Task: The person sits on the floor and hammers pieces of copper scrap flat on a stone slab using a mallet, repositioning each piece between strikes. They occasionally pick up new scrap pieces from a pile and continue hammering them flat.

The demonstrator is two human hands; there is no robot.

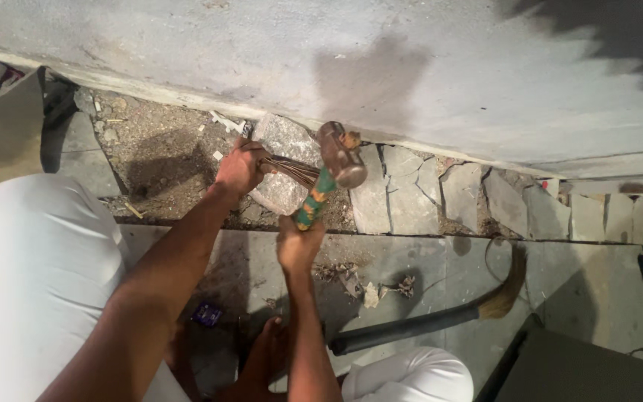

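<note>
The person's right hand [297, 246] has its fingers wrapped tight around the green and orange handle of a hammer [333, 167]. The steel head sits above and just to the right of those fingers, close over the top end of a chisel [288, 170]. The left hand [240, 167] grips the chisel with closed fingers; the thin metal shaft runs out to the right of them toward the hammer head, and whether the 2 tools touch cannot be told.

Under and just beyond the left fingers lies a grey stone block [286, 160], tilted against the foot of a concrete wall [411, 67]. To the right of the hammer, a row of flat stone pieces [411, 197] is set edge to edge along the wall's base, with dark gaps between them. To the left of the left fingers is a patch of loose dirt and rubble [161, 156].

Below the right fingers the floor is grey stone slab [426, 257], strewn with a few dry leaves [370, 286]. A dark pipe with a broom-like tip [426, 324] lies across the slab to the lower right, well apart from both hands. A small blue wrapper [207, 315] lies near the person's bare foot [266, 357]. White cloth over the knees [35, 283] fills the lower left.
</note>
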